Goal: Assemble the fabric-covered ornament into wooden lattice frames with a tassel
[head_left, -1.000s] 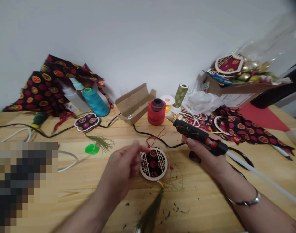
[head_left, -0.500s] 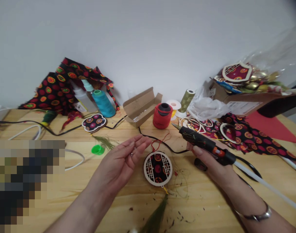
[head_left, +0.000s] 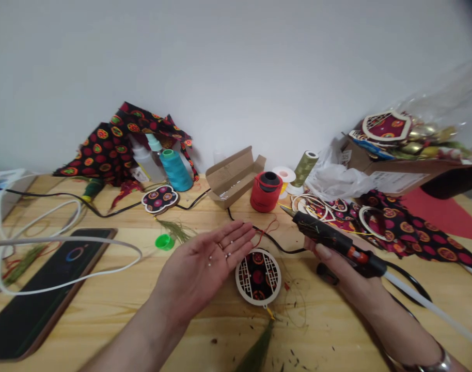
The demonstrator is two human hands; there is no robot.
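My left hand (head_left: 199, 271) lies open and palm up, with several small white beads (head_left: 220, 253) resting on the palm and fingers. Just past its fingertips, not touching it, a round wooden fretwork ornament (head_left: 258, 277) with a black and red fabric centre lies flat on the table. A loop of red thread (head_left: 269, 231) rises from its top, and a green fibre tassel (head_left: 257, 351) trails from its bottom. My right hand (head_left: 336, 266) grips a black and orange hot glue gun (head_left: 339, 242), with a white glue stick (head_left: 425, 310) running out of its back.
A wooden table (head_left: 205, 341) holds a phone (head_left: 46, 294), white cable, black cord, a red thread spool (head_left: 266, 192), a teal thread cone (head_left: 176, 170), a cardboard box (head_left: 232, 178), black scissors (head_left: 408, 279), a green cap (head_left: 165, 242) and patterned fabric (head_left: 406, 227).
My left hand has opened and turned palm up, showing the beads. The whole scene has shifted right in view, bringing a phone into sight at the left.
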